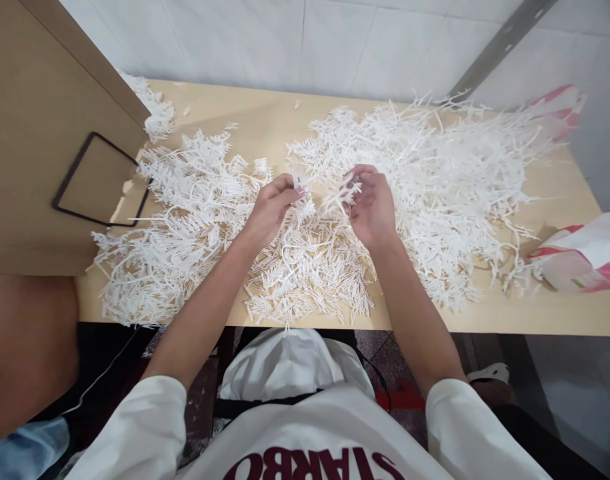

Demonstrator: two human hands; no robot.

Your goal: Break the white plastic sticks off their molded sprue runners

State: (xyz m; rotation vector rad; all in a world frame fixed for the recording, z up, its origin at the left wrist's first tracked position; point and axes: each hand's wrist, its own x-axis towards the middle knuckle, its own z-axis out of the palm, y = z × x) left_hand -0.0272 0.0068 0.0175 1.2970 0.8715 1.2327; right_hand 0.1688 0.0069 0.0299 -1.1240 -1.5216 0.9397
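Observation:
My left hand (277, 203) is closed, thumb and fingers pinching a white branched plastic piece (299, 181) over the middle of the table. Across from it, my right hand (373, 203) curls its fingers around a small bunch of white branched plastic pieces (341, 195). Below both hands lies a loose pile of short white plastic pieces (309, 273). A larger heap of longer, branching white strands (435, 173) spreads to the right of my right hand. Another white heap (185, 213) lies to the left of my left hand.
A brown cardboard panel (45, 133) with a black rectangular frame (102, 180) stands at the left. Red-and-white bags (585, 257) lie at the right end of the wooden table (515, 317). A tiled wall (285, 47) runs behind. Another person's arm (29, 353) is at lower left.

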